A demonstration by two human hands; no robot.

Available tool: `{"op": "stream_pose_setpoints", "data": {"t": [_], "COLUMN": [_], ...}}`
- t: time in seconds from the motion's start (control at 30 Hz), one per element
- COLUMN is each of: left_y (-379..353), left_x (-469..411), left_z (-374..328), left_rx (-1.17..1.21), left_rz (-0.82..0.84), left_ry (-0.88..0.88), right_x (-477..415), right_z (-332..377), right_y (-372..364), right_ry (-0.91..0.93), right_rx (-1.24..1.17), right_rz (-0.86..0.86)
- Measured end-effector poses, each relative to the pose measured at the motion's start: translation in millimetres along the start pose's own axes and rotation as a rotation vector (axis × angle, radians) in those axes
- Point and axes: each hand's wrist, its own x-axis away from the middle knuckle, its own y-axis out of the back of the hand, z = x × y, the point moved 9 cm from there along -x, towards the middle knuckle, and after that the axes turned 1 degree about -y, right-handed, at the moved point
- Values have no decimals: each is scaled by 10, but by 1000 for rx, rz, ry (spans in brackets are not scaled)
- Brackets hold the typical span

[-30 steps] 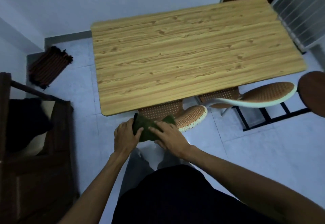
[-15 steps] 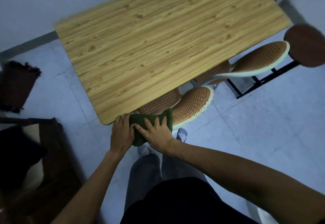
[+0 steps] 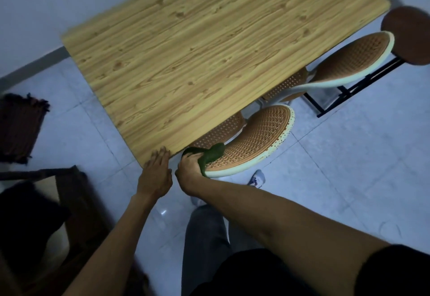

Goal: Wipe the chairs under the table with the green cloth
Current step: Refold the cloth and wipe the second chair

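Observation:
The green cloth (image 3: 210,156) lies bunched on the left end of the near chair's backrest (image 3: 253,140), a woven orange panel with a speckled white rim. My right hand (image 3: 189,170) grips the cloth against that backrest. My left hand (image 3: 156,172) rests flat, fingers apart, on the near corner of the wooden table (image 3: 197,58), holding nothing. A second chair of the same kind (image 3: 353,58) sticks out from under the table farther right. Both seats are mostly hidden under the tabletop.
A round brown stool (image 3: 409,35) with a black frame stands at the far right. A dark mat (image 3: 18,128) lies on the tiled floor at the left. Dark wooden furniture (image 3: 69,202) stands at the lower left. My legs and a shoe (image 3: 257,178) are below the chair.
My left hand let go of the cloth and moved onto the table corner. My right hand now holds the cloth alone, pressed on the chair's backrest. The view tilted and moved closer.

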Motion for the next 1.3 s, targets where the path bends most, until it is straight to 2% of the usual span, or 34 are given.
{"op": "stream_pose_setpoints", "data": {"t": [0.07,0.2,0.3,0.4,0.5,0.67,0.77,0.9,0.97,1.13,1.2,1.3], "left_y": [-5,-86,-116,-160,-187,-112,-131,-143,-140,-101,-13,198], "left_x": [3,52,61,78,95,40,31,5,-15,7,24,91], "left_z": [18,37,44,17,13,111,96,97,129,77,-25,-378], "left_rx": [17,-21,-99,-142,-118,-154,-181,-158,-150,-122,-40,61], "left_rz": [36,108,120,138,136,161,176,185,204,174,146,-20], "left_ry": [-10,-45,-48,-49,-55,-103,-118,-107,-106,-93,-46,-82], "right_x": [71,638,1149,1430,1423,1076,714,362,337,597,805,1074], "right_z": [-62,-422,-975,-1488,-1511,-1069,-579,-275,-243,-417,-652,-1144], "right_y": [29,-143,-431,-717,-800,-532,-282,34,78,-102,-224,-494], "right_ry": [12,87,46,-28,-15,-37,30,-94,-79,82,80,-1], "right_rx": [-42,-306,-318,-285,-270,-364,-356,-375,-314,-370,-425,-450], "right_rz": [-81,-311,-448,-494,-469,-438,-301,-82,-79,-359,-491,-608]}}
